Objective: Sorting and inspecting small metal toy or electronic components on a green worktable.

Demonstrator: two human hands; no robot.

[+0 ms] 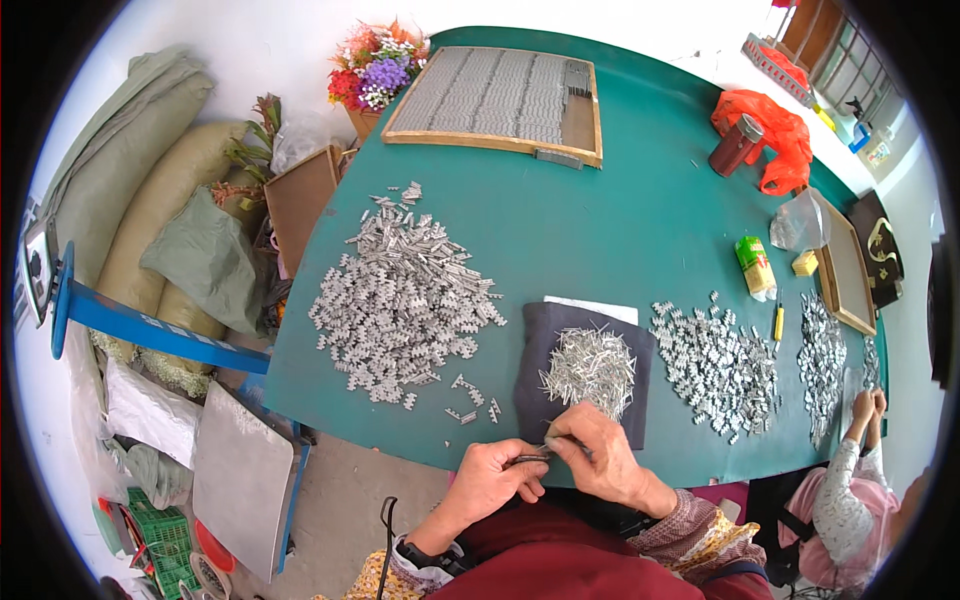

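Observation:
At the table's near edge, my left hand [490,487] is closed on a small dark metal piece [530,458], which sticks out between thumb and fingers. My right hand [602,458] pinches at the end of that piece; whatever lies between its fingertips is too small to make out. Just beyond my hands, a heap of thin silvery pins [592,368] lies on a folded dark cloth [536,345]. To the left spreads a large pile of grey notched metal parts [400,300]. Another pile of small notched metal parts [715,370] is right of the cloth.
A wooden-framed tray [480,95] of grey rows stands at the green table's [640,220] far side. Toward the right are a dark red flask [736,146], red plastic bag [780,130], green-yellow packet [755,267] and yellow-handled tool [778,322]. A co-worker [850,510] sits at right.

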